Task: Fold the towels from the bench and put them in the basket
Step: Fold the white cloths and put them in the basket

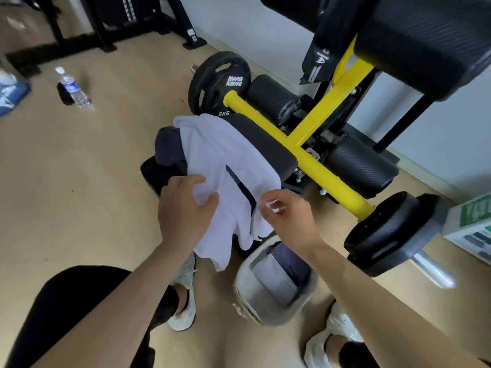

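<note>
A white towel (212,155) lies draped over the black bench pad (265,147), its lower part hanging off the near end. My left hand (183,211) grips a bunch of that towel near its lower left. My right hand (289,219) pinches the towel's right edge between thumb and fingers. A dark navy towel (167,150) lies under the white one on the left. The round pale basket (249,293) stands on the floor below my hands and holds a folded grey towel (273,277) and a folded navy towel (295,261).
The yellow frame (313,158) of the gym machine runs behind the bench, with black weight plates (218,83) at its ends and roller pads beside it. A water bottle (73,87) stands on the wooden floor at left. My white shoes (183,296) flank the basket.
</note>
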A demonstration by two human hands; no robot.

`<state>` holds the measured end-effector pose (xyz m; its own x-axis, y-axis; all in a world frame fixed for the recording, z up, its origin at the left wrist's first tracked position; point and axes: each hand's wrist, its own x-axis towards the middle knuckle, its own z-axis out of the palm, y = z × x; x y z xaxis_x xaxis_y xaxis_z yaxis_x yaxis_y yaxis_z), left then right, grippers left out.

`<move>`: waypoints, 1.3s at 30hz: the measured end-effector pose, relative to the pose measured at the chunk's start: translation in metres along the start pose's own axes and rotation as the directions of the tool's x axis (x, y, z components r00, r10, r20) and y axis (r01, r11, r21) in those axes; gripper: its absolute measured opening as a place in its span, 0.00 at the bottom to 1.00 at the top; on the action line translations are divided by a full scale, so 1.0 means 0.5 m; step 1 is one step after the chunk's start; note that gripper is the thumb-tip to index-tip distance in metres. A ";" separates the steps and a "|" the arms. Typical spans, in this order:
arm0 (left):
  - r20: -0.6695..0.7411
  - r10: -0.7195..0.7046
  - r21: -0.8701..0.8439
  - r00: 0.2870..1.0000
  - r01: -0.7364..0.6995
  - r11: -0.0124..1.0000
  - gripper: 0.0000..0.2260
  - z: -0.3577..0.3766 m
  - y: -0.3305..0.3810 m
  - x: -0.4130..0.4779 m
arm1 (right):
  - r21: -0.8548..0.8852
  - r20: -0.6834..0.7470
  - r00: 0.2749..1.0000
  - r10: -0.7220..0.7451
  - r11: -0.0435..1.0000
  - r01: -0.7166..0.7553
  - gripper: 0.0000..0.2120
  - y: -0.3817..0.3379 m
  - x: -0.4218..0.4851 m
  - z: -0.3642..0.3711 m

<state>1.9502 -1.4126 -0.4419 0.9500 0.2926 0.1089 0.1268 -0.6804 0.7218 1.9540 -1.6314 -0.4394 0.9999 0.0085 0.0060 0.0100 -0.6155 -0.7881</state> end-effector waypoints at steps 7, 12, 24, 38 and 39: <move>0.068 -0.011 0.025 0.998 0.009 1.000 0.21 0.020 -0.037 0.027 | -0.371 0.004 0.996 -0.094 0.924 0.089 0.14 -0.027 0.078 0.047; 0.057 -0.010 0.061 0.998 0.006 0.998 0.20 0.021 -0.039 0.032 | -0.233 -0.149 0.986 0.069 0.967 -0.103 0.04 -0.037 0.117 0.021; 0.092 -0.042 0.147 0.995 0.028 0.989 0.20 0.018 -0.018 0.023 | 0.438 -0.394 0.905 0.161 0.898 0.031 0.10 -0.125 0.055 -0.217; 0.336 0.495 -0.446 0.801 -0.327 0.833 0.18 0.064 0.165 -0.134 | 0.231 -0.032 0.996 -0.085 0.969 0.090 0.04 -0.056 -0.147 -0.302; 0.404 0.519 -0.492 0.753 -0.299 0.818 0.18 0.073 0.179 -0.149 | 0.240 -0.001 0.995 -0.096 0.966 0.094 0.05 -0.045 -0.155 -0.296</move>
<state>1.9009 -1.5196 -0.4103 0.8968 -0.4039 0.1805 -0.3210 -0.3135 0.8937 1.8767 -1.7349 -0.3311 0.9943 0.0672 0.0824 0.1026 -0.4044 -0.9088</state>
